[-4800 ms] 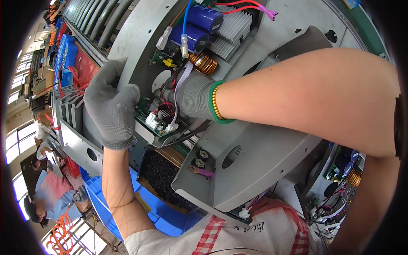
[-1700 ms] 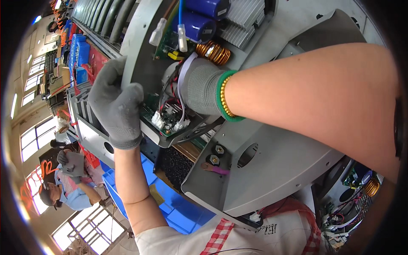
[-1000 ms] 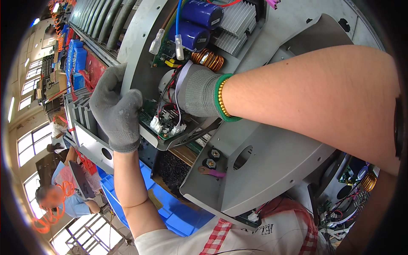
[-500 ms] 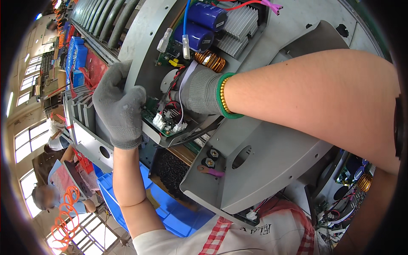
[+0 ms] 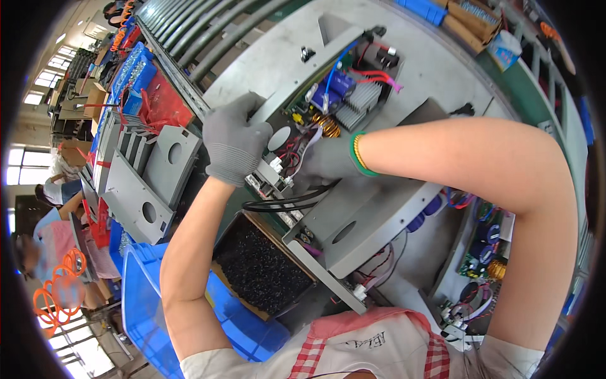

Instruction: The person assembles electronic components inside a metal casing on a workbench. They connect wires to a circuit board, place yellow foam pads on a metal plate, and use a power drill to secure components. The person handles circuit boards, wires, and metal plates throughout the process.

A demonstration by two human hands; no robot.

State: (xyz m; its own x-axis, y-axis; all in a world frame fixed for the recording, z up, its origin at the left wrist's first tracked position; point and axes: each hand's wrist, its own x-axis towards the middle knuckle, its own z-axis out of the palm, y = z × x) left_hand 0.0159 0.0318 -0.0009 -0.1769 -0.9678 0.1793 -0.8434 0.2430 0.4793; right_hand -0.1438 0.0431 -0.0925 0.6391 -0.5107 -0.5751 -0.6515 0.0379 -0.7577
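The grey metal housing [image 5: 287,91] lies on the worktop [image 5: 416,66], just far of the scene's middle, its open side facing up. Its long axis runs slantwise from the near left to the far right. The near-left end carries white connectors [image 5: 276,164]; toward the far-right end sit two blue capacitors [image 5: 341,83] and a finned heatsink [image 5: 363,104], with a copper-wound coil [image 5: 326,125] just nearer than these. A blue wire [image 5: 332,72] arches over the capacitors, and red wires [image 5: 375,76] reach out to the right.

The left hand [image 5: 232,142], in a grey glove, grips the housing's left wall, its fingers bent over the edge. The gloved right hand [image 5: 331,158] reaches in from the right, beside the pale ribbon cable [image 5: 309,148]; its fingertips are hidden, so whether it grasps anything cannot be told.

Just nearer and to the right, a bent grey panel with an oval hole [image 5: 379,215] slants almost the same way, from near left to far right. Black cables [image 5: 284,205] loop between the housing and a box [image 5: 281,246] of small black parts [image 5: 252,265]. Left of the box is a blue bin [image 5: 142,303]. A second open unit [image 5: 480,265] lies near right, and a roller conveyor [image 5: 214,38] stands far left.
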